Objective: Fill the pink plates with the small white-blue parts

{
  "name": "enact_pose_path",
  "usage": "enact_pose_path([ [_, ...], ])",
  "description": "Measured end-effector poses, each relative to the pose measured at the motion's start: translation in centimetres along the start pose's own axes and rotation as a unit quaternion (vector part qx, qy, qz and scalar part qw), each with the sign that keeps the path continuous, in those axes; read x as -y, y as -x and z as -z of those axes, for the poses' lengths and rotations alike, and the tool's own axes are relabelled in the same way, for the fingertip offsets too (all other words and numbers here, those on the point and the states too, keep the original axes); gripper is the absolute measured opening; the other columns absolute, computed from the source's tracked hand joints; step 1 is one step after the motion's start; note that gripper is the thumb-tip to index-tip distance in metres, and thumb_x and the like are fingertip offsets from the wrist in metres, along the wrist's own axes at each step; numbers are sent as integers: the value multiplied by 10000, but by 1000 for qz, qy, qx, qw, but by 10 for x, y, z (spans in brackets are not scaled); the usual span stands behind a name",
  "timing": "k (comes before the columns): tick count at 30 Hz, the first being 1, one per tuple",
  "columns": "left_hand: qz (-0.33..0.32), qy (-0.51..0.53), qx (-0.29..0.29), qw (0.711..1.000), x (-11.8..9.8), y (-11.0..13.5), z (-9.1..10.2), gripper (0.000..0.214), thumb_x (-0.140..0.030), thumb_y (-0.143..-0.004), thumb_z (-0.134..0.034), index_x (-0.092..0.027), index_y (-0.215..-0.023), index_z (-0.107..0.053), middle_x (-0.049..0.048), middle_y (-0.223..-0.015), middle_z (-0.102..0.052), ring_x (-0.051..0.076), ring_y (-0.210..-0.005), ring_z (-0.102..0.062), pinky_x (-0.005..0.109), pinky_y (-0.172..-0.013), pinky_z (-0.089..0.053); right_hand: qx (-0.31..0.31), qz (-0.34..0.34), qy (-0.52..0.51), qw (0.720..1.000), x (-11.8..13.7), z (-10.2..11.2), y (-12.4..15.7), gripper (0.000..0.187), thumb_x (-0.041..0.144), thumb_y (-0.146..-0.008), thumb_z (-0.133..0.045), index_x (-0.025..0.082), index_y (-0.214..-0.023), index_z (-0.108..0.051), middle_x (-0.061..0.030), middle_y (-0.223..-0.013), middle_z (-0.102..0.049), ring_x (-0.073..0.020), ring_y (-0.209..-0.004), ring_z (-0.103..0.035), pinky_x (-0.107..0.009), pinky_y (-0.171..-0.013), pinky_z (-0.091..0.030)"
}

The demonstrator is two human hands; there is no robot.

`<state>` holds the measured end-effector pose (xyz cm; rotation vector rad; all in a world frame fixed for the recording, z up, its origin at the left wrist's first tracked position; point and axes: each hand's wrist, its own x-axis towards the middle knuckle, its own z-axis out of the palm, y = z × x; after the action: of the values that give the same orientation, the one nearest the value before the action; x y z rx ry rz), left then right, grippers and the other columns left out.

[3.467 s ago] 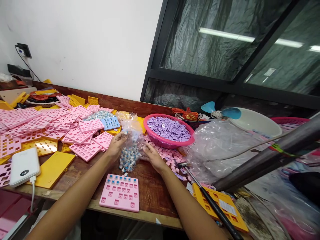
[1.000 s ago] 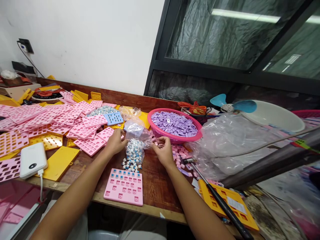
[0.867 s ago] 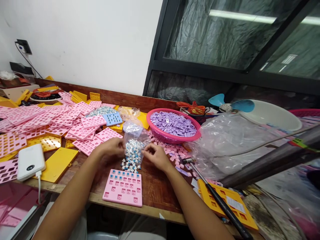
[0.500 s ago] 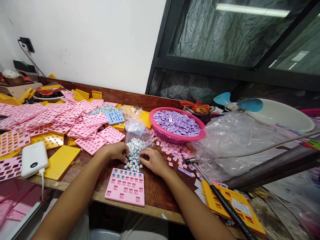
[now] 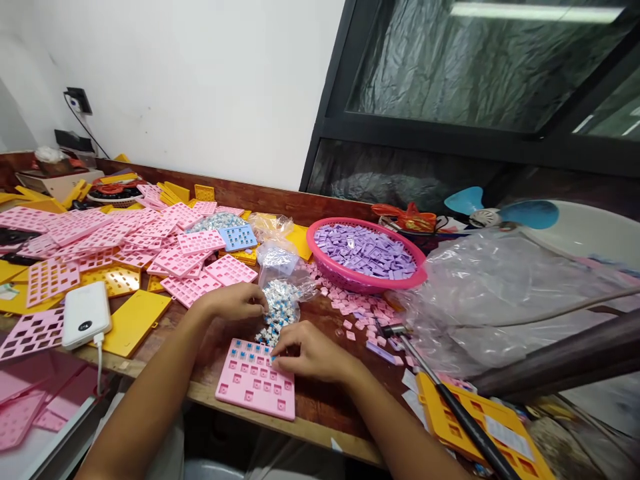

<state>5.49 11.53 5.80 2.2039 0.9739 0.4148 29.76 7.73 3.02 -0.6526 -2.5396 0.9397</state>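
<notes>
A pink slotted plate point(image 5: 253, 383) lies at the table's front edge, its top rows filled with blue-topped white switches. Behind it sits a clear plastic bag point(image 5: 283, 267), open, with a pile of switches point(image 5: 277, 313) spilling from it. My left hand point(image 5: 235, 303) rests on the left edge of that pile, fingers curled among the switches. My right hand point(image 5: 307, 350) lies on the plate's upper right corner, fingertips pinched at a slot; whether a switch is between them is hidden.
A pink basket point(image 5: 367, 257) of purple keycaps stands behind, with pink caps point(image 5: 360, 313) scattered before it. Pink and yellow plates point(image 5: 115, 250) cover the left. A white power bank point(image 5: 86, 323), a crumpled plastic sheet point(image 5: 480, 293) and a hammer point(image 5: 440, 400) on a yellow plate point(image 5: 480, 427) lie nearby.
Both hands let go of the bag's sides and dropped to the switch pile. My right hand then moved down onto the pink plate. The view shifted left.
</notes>
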Motion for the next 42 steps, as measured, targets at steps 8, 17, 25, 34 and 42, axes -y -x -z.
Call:
enact_pose_path([
  [8, 23, -32, -95, 995, -43, 75, -33, 226, -168, -822, -600, -242, -1001, -717, 34, -1011, -733, 198, -922, -641, 272, -809, -462, -70, 28, 120, 990, 1, -30, -5, 75, 261, -864, -719, 245, -871, -792, -27, -773, -695, -173, -756, -626, -281, -682, -419],
  [17, 56, -14, -89, 994, -20, 106, -48, 186, -144, -859, -590, -247, -925, -730, 18, -983, -715, 178, -912, -647, 249, -800, -443, -108, 13, 179, 978, -5, -40, -8, 84, 287, -913, -687, 242, -909, -758, -48, -826, -670, -201, -813, -595, -336, -736, -405],
  [25, 39, -47, -117, 991, -12, 99, -57, 240, -124, -865, -567, -237, -981, -744, 42, -993, -709, 203, -947, -645, 271, -829, -432, -110, 49, 242, 963, -6, -43, -8, 150, 287, -980, -591, 242, -982, -734, -74, -896, -678, -218, -844, -572, -377, -750, -412],
  [34, 21, -62, -129, 989, -12, 101, -58, 219, -110, -879, -565, -208, -953, -746, 45, -965, -720, 191, -907, -648, 260, -793, -427, -63, 67, 258, 962, 12, -38, -8, 173, 229, -964, -570, 205, -920, -735, -71, -835, -674, -210, -832, -556, -384, -769, -402],
  [42, 25, -57, -126, 990, -12, 100, -59, 157, -141, -901, -606, -218, -964, -729, 8, -939, -739, 169, -897, -646, 251, -803, -419, -185, -57, 94, 977, -27, -7, -9, 139, 241, -935, -620, 216, -950, -756, -59, -915, -711, -200, -855, -640, -342, -798, -486],
])
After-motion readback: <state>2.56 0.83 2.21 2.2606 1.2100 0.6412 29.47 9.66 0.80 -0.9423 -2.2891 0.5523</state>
